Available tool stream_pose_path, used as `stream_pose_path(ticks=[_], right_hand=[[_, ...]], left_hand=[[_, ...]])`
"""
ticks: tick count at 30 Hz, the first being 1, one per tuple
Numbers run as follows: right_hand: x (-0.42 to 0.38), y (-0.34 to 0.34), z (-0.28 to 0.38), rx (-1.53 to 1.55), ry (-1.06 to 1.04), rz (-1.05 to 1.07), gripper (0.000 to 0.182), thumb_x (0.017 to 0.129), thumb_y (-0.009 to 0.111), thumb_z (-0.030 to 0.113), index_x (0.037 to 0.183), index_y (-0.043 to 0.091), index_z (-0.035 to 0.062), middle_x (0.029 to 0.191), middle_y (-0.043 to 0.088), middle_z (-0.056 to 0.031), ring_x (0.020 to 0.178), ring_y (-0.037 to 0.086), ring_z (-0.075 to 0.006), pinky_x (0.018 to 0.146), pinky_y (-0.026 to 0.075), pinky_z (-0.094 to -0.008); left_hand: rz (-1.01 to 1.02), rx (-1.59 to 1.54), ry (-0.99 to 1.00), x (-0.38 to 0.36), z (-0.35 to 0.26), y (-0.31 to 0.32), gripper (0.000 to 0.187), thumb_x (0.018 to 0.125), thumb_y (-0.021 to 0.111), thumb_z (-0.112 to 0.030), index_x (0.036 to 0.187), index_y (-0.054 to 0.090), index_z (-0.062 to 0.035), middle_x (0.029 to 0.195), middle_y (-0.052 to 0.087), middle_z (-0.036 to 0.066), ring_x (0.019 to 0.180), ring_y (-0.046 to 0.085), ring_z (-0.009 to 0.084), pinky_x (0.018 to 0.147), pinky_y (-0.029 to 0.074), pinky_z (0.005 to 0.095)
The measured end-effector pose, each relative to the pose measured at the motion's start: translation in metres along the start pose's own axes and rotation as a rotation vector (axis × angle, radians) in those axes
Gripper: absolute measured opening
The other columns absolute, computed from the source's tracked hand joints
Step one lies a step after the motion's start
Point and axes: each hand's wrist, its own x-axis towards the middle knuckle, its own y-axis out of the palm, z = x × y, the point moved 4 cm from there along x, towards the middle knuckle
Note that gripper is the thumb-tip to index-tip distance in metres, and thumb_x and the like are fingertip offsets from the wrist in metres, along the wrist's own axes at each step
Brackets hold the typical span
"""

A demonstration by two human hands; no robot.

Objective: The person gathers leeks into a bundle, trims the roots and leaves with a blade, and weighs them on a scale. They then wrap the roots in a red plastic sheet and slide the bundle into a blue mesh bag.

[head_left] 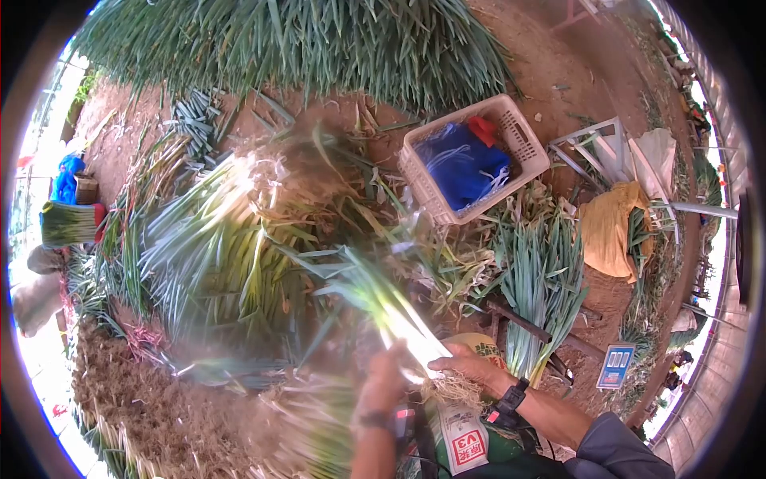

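My right hand (471, 365), with a dark band on its wrist, is closed round the white root end of a few green onions (391, 307). Their leaves point up and to the left, and the stringy roots (453, 391) hang below the hand. Beside the white stems is my left hand (379, 379), smeared by motion, so its fingers cannot be made out. A large heap of green onions (215, 231) lies to the left, root ends toward the top. Below my hands shows a printed white and green bag or apron (467, 439) with red lettering.
A beige plastic crate (523, 132) holds blue and red material. More onions (546, 295) lie at right, near a yellow cloth (613, 227) and a blue digital display (616, 366). A wide onion pile (303, 48) fills the top; a root-covered stack (152, 399) sits lower left.
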Motion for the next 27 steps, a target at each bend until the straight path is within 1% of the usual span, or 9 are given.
stream_pose_path(ticks=[2,7,11,16,18,20,21,24,27], right_hand=[[-0.004,0.003,-0.002,0.033,0.028,-0.014,0.046,0.092,0.074,0.015,0.134,0.061,0.0004,0.110,0.068,0.0009,0.097,0.061,-0.0088,0.087,0.050,-0.0251],[0.006,-0.010,-0.004,-0.117,-0.054,0.066,0.043,0.094,0.073,0.014,0.131,0.060,-0.0015,0.112,0.068,-0.0045,0.095,0.065,-0.0117,0.086,0.053,-0.0269],[0.000,-0.006,0.024,-0.199,-0.127,0.120,0.043,0.095,0.072,0.015,0.132,0.058,-0.0033,0.114,0.068,-0.0089,0.094,0.066,-0.0133,0.083,0.056,-0.0288],[0.009,0.003,-0.001,-0.246,-0.191,0.107,0.045,0.093,0.074,0.015,0.129,0.056,-0.0047,0.108,0.068,-0.0075,0.093,0.064,-0.0125,0.084,0.055,-0.0295],[0.005,0.010,-0.004,-0.321,-0.181,0.083,0.044,0.092,0.076,0.016,0.125,0.056,-0.0044,0.106,0.067,-0.0064,0.092,0.063,-0.0124,0.082,0.055,-0.0299],[0.002,0.013,-0.008,-0.525,-0.115,0.050,0.045,0.090,0.079,0.018,0.122,0.057,-0.0038,0.105,0.066,-0.0052,0.091,0.062,-0.0124,0.081,0.054,-0.0305],[0.000,0.017,-0.009,-0.581,-0.234,0.032,0.044,0.088,0.081,0.018,0.119,0.057,-0.0016,0.105,0.066,-0.0044,0.089,0.062,-0.0108,0.077,0.053,-0.0292],[0.003,0.011,-0.020,-0.281,-0.033,0.099,0.046,0.087,0.081,0.015,0.123,0.058,-0.0009,0.104,0.067,-0.0033,0.089,0.062,-0.0091,0.076,0.052,-0.0271],[0.019,-0.012,-0.039,-0.112,-0.107,0.101,0.049,0.086,0.080,0.011,0.128,0.058,-0.0011,0.104,0.067,-0.0030,0.089,0.063,-0.0082,0.075,0.053,-0.0249]], left_hand=[[0.051,-0.075,-0.041,0.015,0.026,-0.034,0.051,0.093,0.062,0.000,0.143,0.052,-0.0016,0.124,0.067,0.011,0.103,0.068,0.0216,0.088,0.054,0.0339],[-0.327,0.091,-0.017,-0.073,-0.062,0.097,0.033,0.092,0.070,-0.012,0.121,0.063,0.0025,0.100,0.070,0.010,0.080,0.068,0.0214,0.069,0.057,0.0342],[-0.360,0.378,0.198,-0.076,-0.063,0.066,0.030,0.087,0.076,-0.013,0.110,0.068,0.0039,0.088,0.070,0.009,0.070,0.066,0.0191,0.061,0.055,0.0334],[-0.550,0.559,0.074,-0.110,-0.089,0.136,0.030,0.082,0.077,-0.018,0.101,0.071,0.0055,0.078,0.068,0.005,0.066,0.063,0.0139,0.058,0.050,0.0309],[-0.446,0.975,0.366,-0.091,-0.063,0.094,0.028,0.082,0.072,-0.017,0.098,0.071,0.0062,0.077,0.068,0.005,0.063,0.062,0.0114,0.055,0.049,0.0297],[-0.539,0.850,0.235,-0.084,-0.053,0.090,0.028,0.083,0.070,-0.018,0.098,0.071,0.0055,0.077,0.068,0.004,0.062,0.061,0.0113,0.054,0.048,0.0299],[-0.576,0.813,0.188,-0.080,-0.049,0.088,0.028,0.084,0.069,-0.019,0.099,0.071,0.0050,0.077,0.068,0.004,0.061,0.060,0.0113,0.054,0.048,0.0299],[-0.556,0.720,0.176,-0.074,-0.039,0.087,0.032,0.084,0.072,-0.021,0.102,0.070,0.0050,0.080,0.067,0.003,0.067,0.060,0.0109,0.060,0.049,0.0301],[-0.501,0.419,0.115,-0.090,-0.048,0.102,0.038,0.085,0.075,-0.023,0.108,0.069,0.0057,0.085,0.068,0.004,0.075,0.063,0.0138,0.071,0.052,0.0303]])
